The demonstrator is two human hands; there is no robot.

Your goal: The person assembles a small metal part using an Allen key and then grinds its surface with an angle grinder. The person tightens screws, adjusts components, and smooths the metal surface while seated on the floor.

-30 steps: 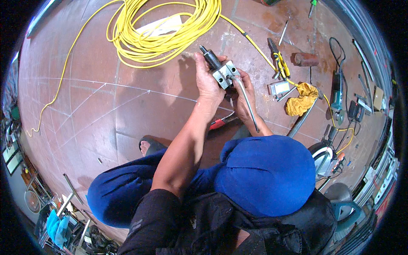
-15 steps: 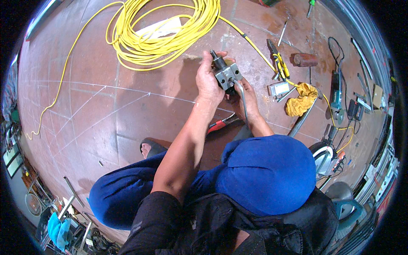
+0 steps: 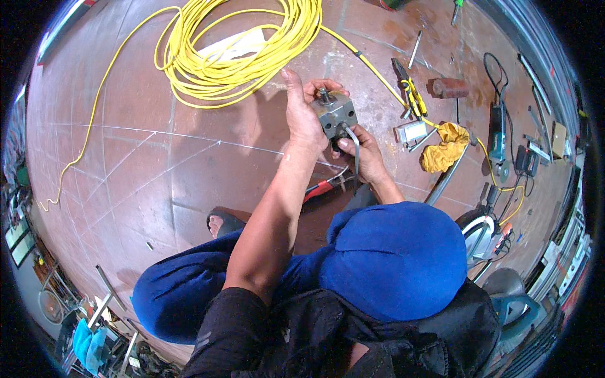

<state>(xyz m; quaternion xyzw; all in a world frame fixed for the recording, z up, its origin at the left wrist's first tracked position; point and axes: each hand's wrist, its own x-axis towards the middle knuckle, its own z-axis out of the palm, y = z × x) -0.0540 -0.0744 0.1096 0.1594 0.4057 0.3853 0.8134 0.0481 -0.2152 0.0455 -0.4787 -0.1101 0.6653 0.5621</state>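
Note:
In front of me, above the floor, my left hand (image 3: pixel 304 116) holds a grey metal block (image 3: pixel 340 113) with round holes in its face. Its fingers reach behind the block, while the thumb sticks up free of it. From the top of the block rises a short dark stud (image 3: pixel 324 94). A bent grey hex key (image 3: pixel 357 154) has one end at a hole in the block's face, and its long arm hangs down. My right hand (image 3: pixel 368 157) is closed around the key just below the block. A dark part under the block is mostly hidden by the fingers.
Red-handled pliers (image 3: pixel 320 189) lie below my hands. Ahead is a coil of yellow cable (image 3: pixel 242 75) over white paper. To the right are yellow-black pliers (image 3: pixel 413 94), a rusty cylinder (image 3: pixel 451 88), a yellow cloth (image 3: pixel 446 148) and an angle grinder (image 3: pixel 498 138).
The block has tilted, so the dark stud on top looks shorter. My left thumb has lifted off it and now points up. My right hand has shifted slightly, with its thumb now in view.

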